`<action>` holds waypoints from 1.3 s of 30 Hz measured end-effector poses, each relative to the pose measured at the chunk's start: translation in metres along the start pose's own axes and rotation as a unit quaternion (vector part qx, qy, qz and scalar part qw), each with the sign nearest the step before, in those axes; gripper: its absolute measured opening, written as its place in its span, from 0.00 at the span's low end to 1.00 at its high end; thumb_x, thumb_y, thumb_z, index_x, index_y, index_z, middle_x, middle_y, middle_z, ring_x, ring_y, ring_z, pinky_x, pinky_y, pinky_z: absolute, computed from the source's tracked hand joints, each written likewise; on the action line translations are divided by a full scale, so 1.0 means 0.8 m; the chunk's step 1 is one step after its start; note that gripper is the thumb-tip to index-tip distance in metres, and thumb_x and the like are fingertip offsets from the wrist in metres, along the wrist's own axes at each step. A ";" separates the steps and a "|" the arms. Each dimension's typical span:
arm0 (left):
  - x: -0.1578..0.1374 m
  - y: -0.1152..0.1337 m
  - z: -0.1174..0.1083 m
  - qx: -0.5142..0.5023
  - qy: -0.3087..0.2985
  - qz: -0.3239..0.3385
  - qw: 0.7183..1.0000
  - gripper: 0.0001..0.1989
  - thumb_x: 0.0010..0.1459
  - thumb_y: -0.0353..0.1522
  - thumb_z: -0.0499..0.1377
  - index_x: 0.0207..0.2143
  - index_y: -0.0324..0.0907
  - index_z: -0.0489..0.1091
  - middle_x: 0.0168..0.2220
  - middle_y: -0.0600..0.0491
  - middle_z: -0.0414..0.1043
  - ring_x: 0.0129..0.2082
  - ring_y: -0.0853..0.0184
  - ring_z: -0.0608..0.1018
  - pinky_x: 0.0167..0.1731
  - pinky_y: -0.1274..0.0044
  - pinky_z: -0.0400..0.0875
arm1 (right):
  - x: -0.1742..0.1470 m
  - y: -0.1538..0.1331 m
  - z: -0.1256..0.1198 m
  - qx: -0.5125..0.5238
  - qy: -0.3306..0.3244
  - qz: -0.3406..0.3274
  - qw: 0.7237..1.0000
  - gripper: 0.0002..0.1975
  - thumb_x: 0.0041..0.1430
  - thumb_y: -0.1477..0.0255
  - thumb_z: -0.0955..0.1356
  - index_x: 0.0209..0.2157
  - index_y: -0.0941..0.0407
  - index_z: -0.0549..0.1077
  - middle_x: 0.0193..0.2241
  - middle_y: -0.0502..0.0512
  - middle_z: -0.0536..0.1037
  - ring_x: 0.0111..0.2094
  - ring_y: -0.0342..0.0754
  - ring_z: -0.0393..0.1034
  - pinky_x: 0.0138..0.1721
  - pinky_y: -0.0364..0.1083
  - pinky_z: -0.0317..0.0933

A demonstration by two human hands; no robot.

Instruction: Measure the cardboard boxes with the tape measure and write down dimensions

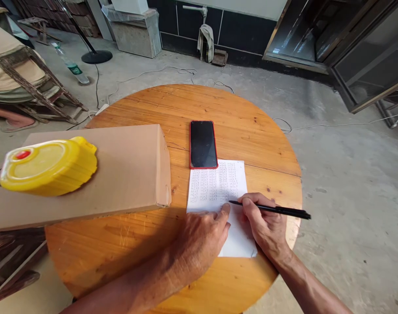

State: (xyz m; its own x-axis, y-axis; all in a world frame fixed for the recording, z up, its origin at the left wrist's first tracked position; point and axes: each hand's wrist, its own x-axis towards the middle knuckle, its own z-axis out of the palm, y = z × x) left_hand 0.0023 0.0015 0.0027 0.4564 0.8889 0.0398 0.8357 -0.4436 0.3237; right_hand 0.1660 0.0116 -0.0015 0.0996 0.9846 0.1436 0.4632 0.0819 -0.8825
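Observation:
A sheet of white paper [238, 244] lies on the round wooden table, its upper part covered with rows of small handwritten figures. My right hand [269, 226] grips a black pen [284, 211], the tip touching or just above the lowest written row. My left hand [204, 237] rests palm down across the sheet's lower left, index finger stretched toward the pen tip; its other fingers are partly hidden. A dark-screened phone [203, 144] in a red case overlaps the paper's top left edge.
A cardboard box [130, 165] covers the table's left side, with a yellow plastic container [51, 168] on top. The wooden table [231, 109] has a curved edge. A plastic bottle [71, 65], cables and a stand base [97, 56] are on the floor. A person [9, 65] sits at far left.

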 end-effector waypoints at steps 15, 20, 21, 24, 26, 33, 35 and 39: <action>0.001 -0.002 0.001 -0.008 -0.049 -0.004 0.999 0.19 0.61 0.33 0.55 0.55 0.45 0.67 0.27 0.52 0.79 0.24 0.59 0.79 0.21 0.73 0.65 | 0.011 0.006 0.004 -0.188 -0.023 -0.181 0.965 0.20 0.60 0.81 0.63 0.53 0.53 0.68 0.45 0.59 0.74 0.45 0.54 0.69 0.44 0.53 0.63; 0.003 -0.008 -0.008 -0.055 -0.067 -0.007 0.996 0.12 0.62 0.33 0.52 0.45 0.47 0.71 0.28 0.52 0.78 0.28 0.58 0.80 0.25 0.73 0.66 | 0.020 -0.004 0.006 -0.384 -0.093 -0.195 0.898 0.26 0.57 0.86 0.59 0.55 0.56 0.69 0.49 0.63 0.74 0.47 0.62 0.67 0.42 0.60 0.62; 0.003 -0.010 -0.009 -0.063 -0.068 -0.010 0.996 0.11 0.62 0.33 0.51 0.41 0.47 0.72 0.28 0.52 0.78 0.29 0.59 0.80 0.26 0.73 0.65 | 0.020 -0.004 0.006 -0.382 -0.096 -0.195 0.898 0.29 0.55 0.88 0.58 0.55 0.56 0.69 0.49 0.63 0.74 0.47 0.61 0.67 0.44 0.60 0.63; 0.004 -0.014 -0.012 -0.074 -0.062 -0.024 0.995 0.12 0.62 0.31 0.48 0.34 0.46 0.71 0.29 0.51 0.78 0.31 0.60 0.80 0.28 0.74 0.65 | 0.011 0.003 0.001 -0.332 -0.082 -0.196 0.919 0.32 0.49 0.90 0.57 0.55 0.60 0.68 0.51 0.64 0.73 0.50 0.57 0.67 0.49 0.57 0.65; 0.004 -0.015 -0.013 -0.073 -0.053 -0.029 0.995 0.12 0.62 0.30 0.48 0.32 0.45 0.70 0.29 0.51 0.78 0.32 0.60 0.80 0.28 0.74 0.65 | -0.001 0.012 -0.003 -0.310 -0.057 -0.198 0.928 0.31 0.49 0.89 0.57 0.55 0.61 0.67 0.52 0.65 0.73 0.51 0.56 0.68 0.50 0.58 0.65; 0.003 -0.014 -0.012 -0.070 -0.024 -0.023 0.997 0.10 0.61 0.31 0.49 0.35 0.46 0.71 0.31 0.51 0.79 0.34 0.60 0.80 0.29 0.75 0.65 | -0.064 -0.042 -0.020 -0.223 0.044 -0.164 0.960 0.14 0.63 0.76 0.61 0.45 0.52 0.74 0.48 0.60 0.76 0.50 0.56 0.71 0.48 0.57 0.68; 0.003 -0.014 -0.011 -0.069 -0.021 -0.022 0.997 0.11 0.61 0.31 0.49 0.34 0.46 0.71 0.31 0.51 0.78 0.34 0.60 0.80 0.29 0.75 0.65 | -0.087 -0.094 -0.027 -0.148 0.030 -0.158 0.976 0.11 0.64 0.71 0.63 0.43 0.49 0.75 0.45 0.57 0.77 0.47 0.53 0.73 0.44 0.51 0.71; 0.003 -0.014 -0.010 -0.065 -0.016 -0.023 0.997 0.13 0.61 0.30 0.47 0.35 0.46 0.72 0.32 0.50 0.79 0.34 0.61 0.80 0.31 0.75 0.65 | -0.137 -0.189 -0.040 -0.039 -0.028 -0.225 0.973 0.12 0.62 0.57 0.64 0.40 0.45 0.76 0.36 0.55 0.78 0.38 0.54 0.75 0.35 0.49 0.72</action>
State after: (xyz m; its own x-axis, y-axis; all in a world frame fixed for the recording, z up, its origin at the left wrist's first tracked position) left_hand -0.0087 0.0096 0.0063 0.4289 0.9033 -0.0069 0.8105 -0.3815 0.4444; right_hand 0.1131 -0.1139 0.1308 -0.1747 0.8590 0.4812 0.5146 0.4964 -0.6992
